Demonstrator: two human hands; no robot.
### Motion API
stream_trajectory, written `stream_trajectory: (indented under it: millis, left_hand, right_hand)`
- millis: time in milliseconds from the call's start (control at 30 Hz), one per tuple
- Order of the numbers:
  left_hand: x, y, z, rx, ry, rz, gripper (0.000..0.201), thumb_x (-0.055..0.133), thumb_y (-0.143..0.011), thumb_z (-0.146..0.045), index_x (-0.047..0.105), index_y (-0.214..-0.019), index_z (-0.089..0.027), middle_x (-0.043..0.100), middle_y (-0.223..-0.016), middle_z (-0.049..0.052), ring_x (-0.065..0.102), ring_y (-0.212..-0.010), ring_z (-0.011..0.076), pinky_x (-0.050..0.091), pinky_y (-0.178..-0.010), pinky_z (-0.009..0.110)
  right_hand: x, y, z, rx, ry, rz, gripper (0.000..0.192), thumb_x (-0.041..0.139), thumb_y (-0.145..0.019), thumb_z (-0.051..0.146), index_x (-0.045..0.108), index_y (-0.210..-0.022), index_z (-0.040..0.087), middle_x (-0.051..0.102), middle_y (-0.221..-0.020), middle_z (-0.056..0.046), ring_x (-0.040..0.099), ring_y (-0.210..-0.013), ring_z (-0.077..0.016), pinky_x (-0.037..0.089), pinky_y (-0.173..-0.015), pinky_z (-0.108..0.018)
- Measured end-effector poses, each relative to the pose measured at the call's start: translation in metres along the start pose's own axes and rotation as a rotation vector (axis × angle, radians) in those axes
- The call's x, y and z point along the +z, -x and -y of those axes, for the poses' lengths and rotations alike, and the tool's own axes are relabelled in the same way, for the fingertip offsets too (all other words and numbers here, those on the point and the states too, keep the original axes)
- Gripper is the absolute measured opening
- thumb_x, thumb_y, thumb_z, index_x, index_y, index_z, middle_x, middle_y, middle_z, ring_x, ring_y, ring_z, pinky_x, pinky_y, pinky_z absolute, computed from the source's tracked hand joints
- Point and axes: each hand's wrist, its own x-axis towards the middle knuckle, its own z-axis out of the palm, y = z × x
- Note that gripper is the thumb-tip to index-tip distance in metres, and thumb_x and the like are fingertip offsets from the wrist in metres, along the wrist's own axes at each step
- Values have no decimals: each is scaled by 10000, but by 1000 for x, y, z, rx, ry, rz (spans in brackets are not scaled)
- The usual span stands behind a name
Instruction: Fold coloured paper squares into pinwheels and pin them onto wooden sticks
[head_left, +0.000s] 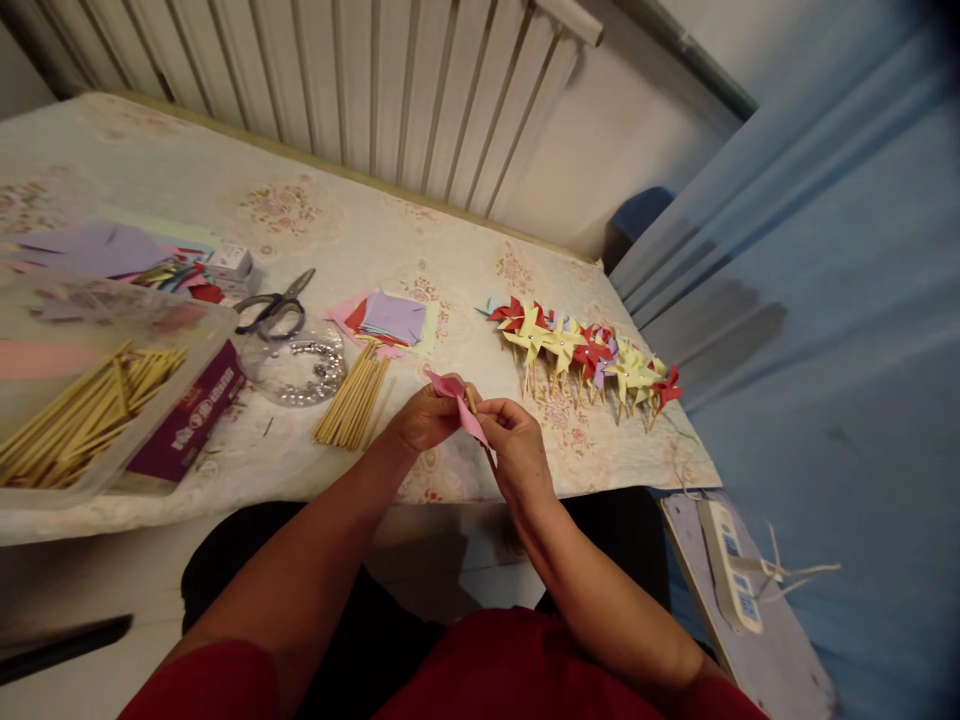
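Note:
Over the table's front edge, my left hand [429, 416] pinches a pink paper pinwheel [471, 422] by its folded blades. Close against it, my right hand [516, 440] has its fingers closed on a thin wooden stick [489, 458] at the pinwheel. Where the stick meets the paper is partly hidden by the fingers. To the left lie a bundle of wooden sticks [352, 400] and a stack of coloured paper squares [391, 318]. Finished pinwheels [592, 352] in red, yellow and purple stand in a group on the right.
Scissors [274, 310] lie behind a clear bag of silvery pins [300, 370]. A plastic box of sticks [97, 410] fills the left front, with paper sheets [97, 250] behind it. A power strip [731, 570] sits at lower right, beside the blue curtain [810, 300].

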Motion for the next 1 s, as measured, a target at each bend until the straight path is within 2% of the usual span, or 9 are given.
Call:
stream_trajectory:
  millis: [200, 467, 667, 1000]
  left_hand:
    - [-1, -1, 1, 21, 0, 16, 246, 830, -634, -208, 590, -611, -157, 548, -628, -1, 543, -620, 111, 428, -608, 239]
    - [1, 1, 0, 24, -21, 3, 278, 842, -626, -228, 574, -601, -158, 561, -647, 2, 543, -613, 110, 431, -619, 244]
    - [0, 1, 1, 47, -13, 58, 220, 815, -669, -214, 603, -630, -166, 580, -658, 11, 554, -635, 120, 430, -630, 250]
    - [3, 2, 1, 45, -20, 66, 229, 813, -683, -227, 596, -639, -167, 570, -654, 6, 544, -636, 119, 411, -600, 237]
  right_hand:
    - [3, 1, -1, 11, -15, 3, 206, 748, -635, 328, 630, -735, 192, 536, -611, 50, 447, -531, -78, 343, -511, -209]
    - [3, 1, -2, 9, -13, -13, 194, 743, -643, 332, 647, -737, 193, 596, -669, 29, 481, -572, -93, 367, -536, -216]
    - [3, 2, -3, 13, -43, -13, 181, 747, -648, 326, 651, -724, 193, 590, -632, 37, 467, -547, -86, 352, -514, -207]
    - [3, 2, -4, 23, -50, 0, 181, 728, -649, 324, 640, -741, 195, 592, -658, 29, 465, -547, -85, 343, -523, -214]
